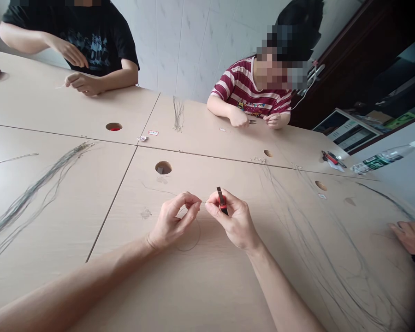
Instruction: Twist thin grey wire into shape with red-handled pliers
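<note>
My left hand (176, 219) is closed, its thumb and forefinger pinching a thin cord (188, 251) that may be wire. A loop of this cord hangs below the fingers, and a loose end stretches away to the upper left over the table. My right hand (235, 220) is closed on small pliers (222, 201) with dark jaws and red-and-black handles, the jaws pointing up and away. Its thumb and forefinger also meet at the cord, close to the left fingertips. The cord's very end is too small to make out.
Bundles of thin strands lie at left (51, 170) and right (307, 221) on the jointed table (124, 286). The tabletop has round holes (163, 167). Two people sit opposite; another person's hand (413, 236) rests at far right. A bottle (383, 157) lies near some tools (334, 159).
</note>
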### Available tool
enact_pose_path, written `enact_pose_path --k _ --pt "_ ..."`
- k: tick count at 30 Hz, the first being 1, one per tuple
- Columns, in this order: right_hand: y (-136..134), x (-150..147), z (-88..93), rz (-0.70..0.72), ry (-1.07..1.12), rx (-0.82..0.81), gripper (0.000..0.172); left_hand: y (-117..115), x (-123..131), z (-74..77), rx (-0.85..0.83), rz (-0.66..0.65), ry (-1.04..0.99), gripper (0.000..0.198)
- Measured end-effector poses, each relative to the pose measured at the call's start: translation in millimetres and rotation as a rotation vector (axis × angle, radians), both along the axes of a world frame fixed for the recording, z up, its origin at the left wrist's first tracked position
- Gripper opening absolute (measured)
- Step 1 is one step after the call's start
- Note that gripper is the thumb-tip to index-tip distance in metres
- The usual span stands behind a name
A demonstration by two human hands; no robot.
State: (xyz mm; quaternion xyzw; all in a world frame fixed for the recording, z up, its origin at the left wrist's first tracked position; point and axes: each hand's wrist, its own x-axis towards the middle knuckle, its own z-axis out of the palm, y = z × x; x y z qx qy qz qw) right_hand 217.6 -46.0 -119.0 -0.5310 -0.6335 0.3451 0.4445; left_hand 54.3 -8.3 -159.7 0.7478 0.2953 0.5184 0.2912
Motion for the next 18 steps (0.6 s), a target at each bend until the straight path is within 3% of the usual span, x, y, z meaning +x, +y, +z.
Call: enact_pose_path --k 18 --pt "0.0 0.5 -0.3 0.014 -0.044 0.047 0.014 0.8 0.2 0.7 0.0 -0.027 -0.008 0.008"
